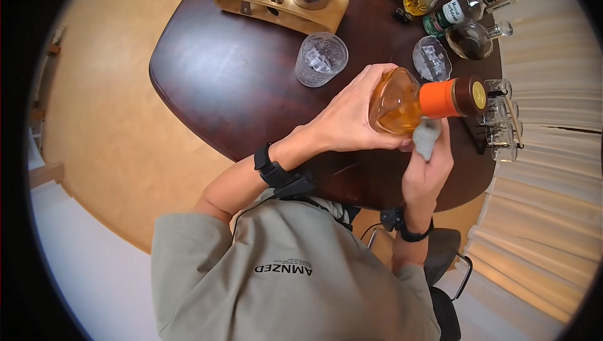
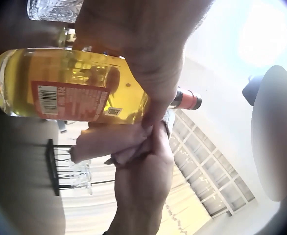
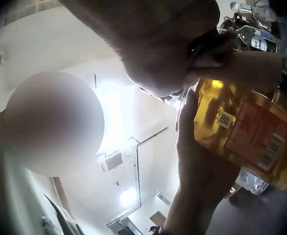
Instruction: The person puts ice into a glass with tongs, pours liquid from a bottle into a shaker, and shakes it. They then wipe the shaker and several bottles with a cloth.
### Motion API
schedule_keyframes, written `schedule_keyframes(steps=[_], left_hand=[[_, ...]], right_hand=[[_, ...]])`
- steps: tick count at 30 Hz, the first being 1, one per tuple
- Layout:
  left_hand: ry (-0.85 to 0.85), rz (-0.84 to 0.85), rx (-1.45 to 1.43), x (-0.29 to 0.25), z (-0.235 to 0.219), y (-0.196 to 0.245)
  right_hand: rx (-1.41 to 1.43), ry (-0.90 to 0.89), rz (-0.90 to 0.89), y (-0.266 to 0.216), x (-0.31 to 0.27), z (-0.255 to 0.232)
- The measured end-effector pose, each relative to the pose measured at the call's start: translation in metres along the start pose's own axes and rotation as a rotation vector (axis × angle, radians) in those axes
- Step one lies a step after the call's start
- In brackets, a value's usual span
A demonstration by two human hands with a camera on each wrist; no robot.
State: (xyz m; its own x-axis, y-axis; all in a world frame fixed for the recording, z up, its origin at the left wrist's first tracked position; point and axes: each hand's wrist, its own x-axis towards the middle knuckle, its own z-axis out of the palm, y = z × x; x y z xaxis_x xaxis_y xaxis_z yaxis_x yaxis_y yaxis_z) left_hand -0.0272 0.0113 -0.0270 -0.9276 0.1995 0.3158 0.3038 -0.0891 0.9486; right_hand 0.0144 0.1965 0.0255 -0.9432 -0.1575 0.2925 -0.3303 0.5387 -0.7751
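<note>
A bottle of amber liquor point(image 1: 396, 105) with an orange neck and a brown cap is tilted, its cap toward the right in the head view. Round its body my left hand point(image 1: 352, 118) grips it. The red back label point(image 2: 70, 100) with a barcode faces the left wrist camera. By the bottle's neck, my right hand point(image 1: 430, 168) holds a whitish, cloth-like piece point(image 1: 426, 139). In the right wrist view this hand point(image 3: 178, 54) is dark and partly covers the bottle point(image 3: 217, 110). A cut-glass tumbler point(image 1: 321, 58) with ice stands beyond the left hand.
Past the bottle stands a glass bowl point(image 1: 432, 58) of ice, with several liquor bottles point(image 1: 449, 16) behind it. A wooden stand point(image 1: 282, 14) carries bar tools and a metal shaker. Several small glasses hang on a rack point(image 1: 502, 121) by the table's right edge, near the curtain.
</note>
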Motion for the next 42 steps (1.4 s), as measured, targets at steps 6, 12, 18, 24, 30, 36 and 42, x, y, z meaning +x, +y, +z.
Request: schedule_keyframes(steps=[6, 12, 18, 24, 30, 36, 42], left_hand=[[0.026, 0.012, -0.014, 0.000, 0.004, -0.005], [0.037, 0.020, -0.039, 0.000, 0.006, -0.006], [0.054, 0.020, -0.025, -0.002, 0.004, -0.004], [0.021, -0.028, -0.027, -0.001, 0.003, 0.009], [0.015, -0.016, -0.084, 0.000, 0.004, 0.004], [0.034, 0.011, -0.042, 0.000, 0.005, 0.002], [0.007, -0.009, -0.049, 0.000, 0.004, 0.007]], right_hand=[[-0.178, 0.063, -0.189, -0.003, -0.014, 0.003], [0.143, -0.110, 0.219, -0.020, 0.005, -0.007], [-0.183, 0.036, -0.272, -0.002, -0.022, 0.019], [-0.071, 0.004, -0.248, -0.001, -0.011, 0.003], [0.404, 0.046, -0.069, -0.019, 0.009, -0.010], [0.406, 0.022, -0.244, -0.050, 0.034, -0.002], [0.151, 0.047, -0.235, -0.022, 0.023, -0.007]])
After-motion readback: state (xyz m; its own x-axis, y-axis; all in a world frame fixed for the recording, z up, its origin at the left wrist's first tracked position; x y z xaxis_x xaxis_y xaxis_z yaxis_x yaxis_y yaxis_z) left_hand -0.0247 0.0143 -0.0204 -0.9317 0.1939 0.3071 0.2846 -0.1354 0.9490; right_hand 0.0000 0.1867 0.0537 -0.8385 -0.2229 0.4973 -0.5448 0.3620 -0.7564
